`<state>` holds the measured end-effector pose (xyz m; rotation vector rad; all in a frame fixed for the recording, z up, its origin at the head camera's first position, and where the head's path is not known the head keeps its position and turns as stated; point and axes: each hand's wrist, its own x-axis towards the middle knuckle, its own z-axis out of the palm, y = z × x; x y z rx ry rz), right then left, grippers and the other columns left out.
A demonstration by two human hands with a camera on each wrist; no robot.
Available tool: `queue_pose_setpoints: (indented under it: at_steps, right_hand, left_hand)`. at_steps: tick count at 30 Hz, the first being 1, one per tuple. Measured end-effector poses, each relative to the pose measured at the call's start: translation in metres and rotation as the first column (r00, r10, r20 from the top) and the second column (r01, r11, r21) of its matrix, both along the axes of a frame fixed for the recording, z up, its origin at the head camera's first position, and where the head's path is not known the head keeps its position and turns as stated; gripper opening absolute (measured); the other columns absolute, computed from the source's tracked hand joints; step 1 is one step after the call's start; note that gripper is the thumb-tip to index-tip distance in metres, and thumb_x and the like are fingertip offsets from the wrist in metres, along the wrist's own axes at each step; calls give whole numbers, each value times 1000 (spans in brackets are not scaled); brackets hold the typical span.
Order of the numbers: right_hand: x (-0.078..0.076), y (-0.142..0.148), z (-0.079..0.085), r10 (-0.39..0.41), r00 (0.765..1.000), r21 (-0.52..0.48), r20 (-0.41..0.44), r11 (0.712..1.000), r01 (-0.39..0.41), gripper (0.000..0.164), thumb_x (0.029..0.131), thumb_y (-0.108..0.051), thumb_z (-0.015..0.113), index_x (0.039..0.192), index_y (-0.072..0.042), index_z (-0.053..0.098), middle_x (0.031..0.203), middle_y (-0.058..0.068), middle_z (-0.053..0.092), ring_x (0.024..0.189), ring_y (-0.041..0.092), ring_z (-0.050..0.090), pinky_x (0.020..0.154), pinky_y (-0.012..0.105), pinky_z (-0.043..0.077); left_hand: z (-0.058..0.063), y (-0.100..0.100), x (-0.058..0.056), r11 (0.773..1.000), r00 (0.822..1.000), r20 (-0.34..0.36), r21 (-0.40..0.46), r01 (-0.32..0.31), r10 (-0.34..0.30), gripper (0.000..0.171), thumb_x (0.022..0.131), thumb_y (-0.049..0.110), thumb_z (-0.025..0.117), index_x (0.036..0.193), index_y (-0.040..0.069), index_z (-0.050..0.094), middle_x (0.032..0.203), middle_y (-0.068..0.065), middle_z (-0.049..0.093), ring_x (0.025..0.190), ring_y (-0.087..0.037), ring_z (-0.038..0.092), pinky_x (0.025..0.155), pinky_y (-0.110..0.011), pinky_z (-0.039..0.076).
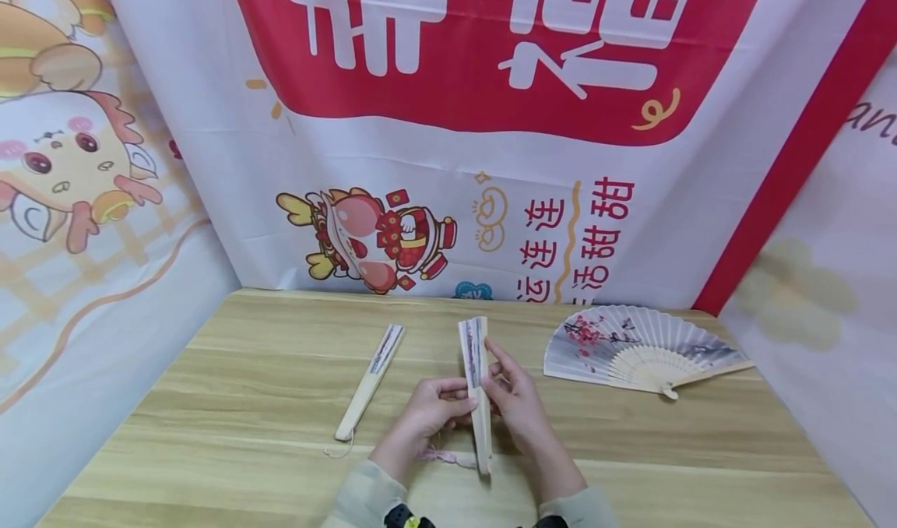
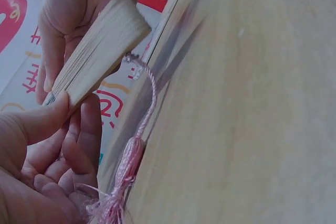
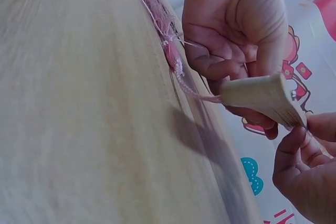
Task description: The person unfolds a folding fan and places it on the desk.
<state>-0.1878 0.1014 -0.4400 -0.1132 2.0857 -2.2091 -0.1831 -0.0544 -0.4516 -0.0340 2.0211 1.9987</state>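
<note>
A nearly folded hand fan (image 1: 480,431) with pale wooden ribs stands tilted over the table, between both hands. My left hand (image 1: 427,411) pinches its ribs around mid-length, thumb on the near face. On the other side, my right hand (image 1: 520,407) grips the fan near where the printed leaf begins, its index finger reaching up along the leaf. From the rib end hangs a pink tassel (image 2: 126,169) on a twisted cord, beside the left fingers in the left wrist view. The rib end (image 3: 257,90) points toward the camera in the right wrist view.
Left of the hands a second folded fan (image 1: 367,388) lies on the wooden table (image 1: 231,403), its thin cord loose at the near end. A spread fan (image 1: 582,357) with a red blossom print lies at the back right. Printed cloth (image 1: 420,154) hangs behind the table.
</note>
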Motion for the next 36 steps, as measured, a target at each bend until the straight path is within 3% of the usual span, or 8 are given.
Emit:
queue_pose_setpoints:
  at_steps: [8,14,23,36]
  right_hand:
    - [0,0,-1,-44,999,15,-30,999,44,62,96,8,53,152,-13,39,100,10,49,62,5,40,52,16,37]
    - [-1,0,-3,-65,997,37,-31,997,66,64,94,8,54,152,-14,39,96,3,48,62,4,41,53,16,38]
    - [-3,-1,-6,-127,992,31,-23,991,128,66,93,8,55,152,-15,39,100,3,49,63,3,41,54,15,40]
    - [-1,0,-2,-183,983,47,-18,982,184,66,94,8,53,153,-16,37,98,2,46,62,2,42,52,15,40]
  left_hand:
    - [0,3,0,999,998,-50,-28,-44,42,41,84,-1,73,122,-10,62,95,-13,75,59,-5,64,51,-16,46]
    - [2,2,0,997,997,-61,-59,-48,44,41,83,-2,73,122,-9,62,94,-11,74,61,-7,65,54,-18,48]
    - [-1,2,-3,996,996,-57,-37,-75,73,43,85,-3,72,125,-12,58,102,-22,72,61,-6,64,56,-18,52]
    - [-1,-2,-5,994,993,-48,-25,-108,107,39,84,-2,73,120,-10,61,93,-11,74,61,-8,66,55,-19,48]
